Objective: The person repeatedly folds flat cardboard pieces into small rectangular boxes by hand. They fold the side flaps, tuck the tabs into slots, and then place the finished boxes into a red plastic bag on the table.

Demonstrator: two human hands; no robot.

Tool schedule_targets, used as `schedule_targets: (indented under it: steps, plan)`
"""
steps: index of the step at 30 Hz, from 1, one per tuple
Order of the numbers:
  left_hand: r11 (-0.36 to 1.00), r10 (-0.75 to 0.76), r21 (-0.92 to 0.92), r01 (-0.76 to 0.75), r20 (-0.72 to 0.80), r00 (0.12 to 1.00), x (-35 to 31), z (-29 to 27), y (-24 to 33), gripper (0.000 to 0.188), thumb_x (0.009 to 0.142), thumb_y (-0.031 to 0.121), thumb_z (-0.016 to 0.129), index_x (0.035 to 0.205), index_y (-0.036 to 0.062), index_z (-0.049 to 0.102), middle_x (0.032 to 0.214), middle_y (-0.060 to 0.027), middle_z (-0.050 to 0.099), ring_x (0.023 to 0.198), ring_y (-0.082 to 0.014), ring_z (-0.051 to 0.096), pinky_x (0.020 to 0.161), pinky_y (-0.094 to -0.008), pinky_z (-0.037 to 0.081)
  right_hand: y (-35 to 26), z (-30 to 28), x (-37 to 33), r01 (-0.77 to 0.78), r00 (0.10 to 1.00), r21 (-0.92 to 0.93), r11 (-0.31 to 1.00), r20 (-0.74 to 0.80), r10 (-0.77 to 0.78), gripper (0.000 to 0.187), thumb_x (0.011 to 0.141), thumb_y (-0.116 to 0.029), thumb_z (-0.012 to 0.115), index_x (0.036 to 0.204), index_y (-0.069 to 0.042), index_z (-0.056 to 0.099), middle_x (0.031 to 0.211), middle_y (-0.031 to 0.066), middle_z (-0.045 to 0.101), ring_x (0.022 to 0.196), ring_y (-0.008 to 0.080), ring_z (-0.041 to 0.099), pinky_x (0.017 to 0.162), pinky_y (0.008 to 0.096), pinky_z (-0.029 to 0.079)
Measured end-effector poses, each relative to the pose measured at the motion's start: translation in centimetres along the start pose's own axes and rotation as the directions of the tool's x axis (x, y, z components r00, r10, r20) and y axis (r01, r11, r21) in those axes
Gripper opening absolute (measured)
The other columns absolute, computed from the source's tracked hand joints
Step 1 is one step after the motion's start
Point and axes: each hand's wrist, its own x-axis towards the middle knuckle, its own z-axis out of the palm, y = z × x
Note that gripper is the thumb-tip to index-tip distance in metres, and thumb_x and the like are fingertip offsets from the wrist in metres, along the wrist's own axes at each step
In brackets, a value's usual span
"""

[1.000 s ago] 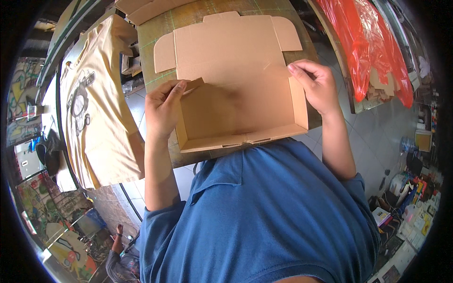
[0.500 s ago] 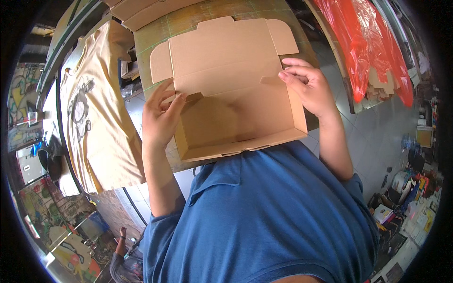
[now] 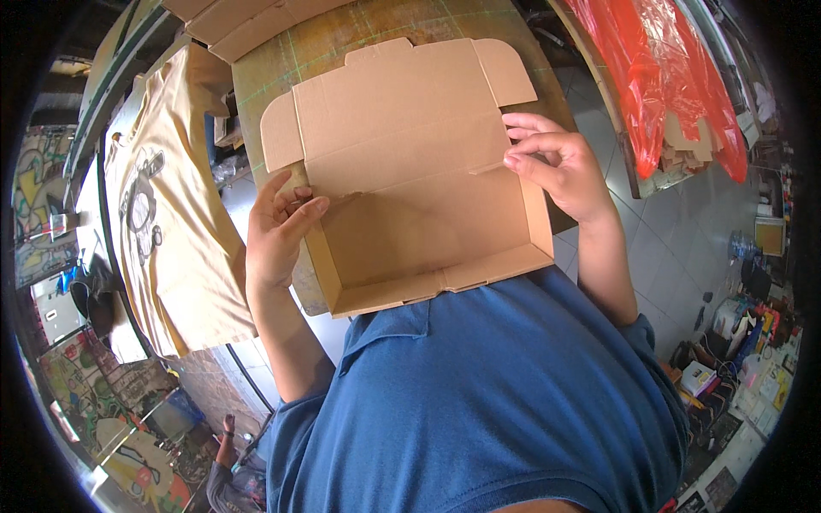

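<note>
An opened brown cardboard box (image 3: 419, 227) lies before me, its front wall against my blue shirt. The box's wide lid (image 3: 402, 124) is folded back, with a rounded flap on each side and a tab on its far edge. My left hand (image 3: 278, 231) holds the left wall near the lid's fold, thumb at the top edge and fingers curled outside. At the right wall, my right hand (image 3: 560, 167) has its thumb on the edge and its other fingers bent beside the lid. Small inner tabs show at both rear corners. Nothing lies inside the box.
Under the box is a worn table (image 3: 256, 85) with green grid lines. More cardboard (image 3: 256, 21) sits at the far left. A beige printed T-shirt (image 3: 175, 231) is spread at left. A red plastic bag (image 3: 663, 85) rests at right. Another person (image 3: 235, 479) is at lower left.
The box has shifted slightly left and nearer, turning a little. My left hand has moved down with it. The left inner tab, raised before, now lies lower. My right hand stays by the right wall.
</note>
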Motion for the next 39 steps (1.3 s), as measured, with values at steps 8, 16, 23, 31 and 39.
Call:
schedule_targets:
  steps: [8, 16, 23, 31, 39]
  plan:
    - [0.971, 0.122, -0.213, -0.106, 0.063, 0.991, -0.1, 0.1, -1.2, 0.039, 0.08, -0.002, 0.065, 0.117, -0.0059, 0.053, 0.099, -0.0063, 0.057, 0.079, -0.0105, 0.055, 0.07, -0.0213, 0.042, -0.5, 1.8, -0.2, 0.11, 0.985, 0.287, 0.951, -0.163, -0.065, 0.008, 0.077, -0.005, 0.076, 0.079, 0.0, 0.069, 0.105, 0.012, 0.062, 0.097, 0.0192, 0.06, 0.084, 0.0294, 0.048]
    - [0.964, 0.115, -0.231, -0.134, -0.094, 0.989, -0.3, 0.9, -2.7, 0.017, 0.082, 0.0, 0.07, 0.097, 0.0015, 0.063, 0.085, -0.0038, 0.065, 0.079, -0.0096, 0.059, 0.075, -0.0198, 0.041, -0.3, 2.1, -0.5, -0.031, 0.975, 0.439, 0.898, -0.184, 0.124, 0.014, 0.078, 0.0, 0.073, 0.089, 0.002, 0.064, 0.094, 0.0082, 0.066, 0.079, 0.0122, 0.064, 0.068, 0.0225, 0.049]
    - [0.882, 0.291, -0.395, -0.257, 0.029, 0.956, -1.0, -1.3, -6.8, 0.03, 0.089, 0.024, 0.061, 0.103, -0.002, 0.062, 0.102, -0.0167, 0.066, 0.096, -0.0213, 0.061, 0.087, -0.031, 0.045, 2.7, 0.4, -2.3, 0.02, 1.0, 0.547, 0.837, -0.017, -0.013, 0.063, 0.083, -0.025, 0.064, 0.137, -0.005, 0.039, 0.122, 0.0252, 0.053, 0.109, 0.0304, 0.058, 0.09, 0.04, 0.047]
    - [0.634, 0.401, -0.755, -0.167, 0.136, 0.906, -1.1, -1.4, -7.3, 0.078, 0.092, 0.063, 0.021, 0.107, -0.003, 0.059, 0.117, -0.0281, 0.058, 0.121, -0.0382, 0.047, 0.108, -0.0487, 0.028, 2.3, -1.4, -1.7, -0.158, 0.909, 0.905, 0.396, 0.289, -0.299, 0.067, 0.093, -0.056, 0.038, 0.135, -0.003, 0.042, 0.141, 0.0334, 0.035, 0.128, 0.0409, 0.042, 0.104, 0.0521, 0.035]
    - [0.588, 0.524, -0.689, -0.424, -0.074, 0.849, 1.6, 1.7, -2.7, 0.068, 0.09, 0.055, 0.044, 0.131, 0.0011, 0.046, 0.138, -0.0249, 0.04, 0.129, -0.0366, 0.04, 0.109, -0.0513, 0.027, -0.5, -0.1, 2.3, 0.256, 0.964, 0.593, 0.763, -0.104, -0.243, 0.051, 0.096, -0.034, 0.048, 0.132, 0.002, 0.042, 0.132, 0.0252, 0.051, 0.121, 0.0269, 0.052, 0.102, 0.0383, 0.042]
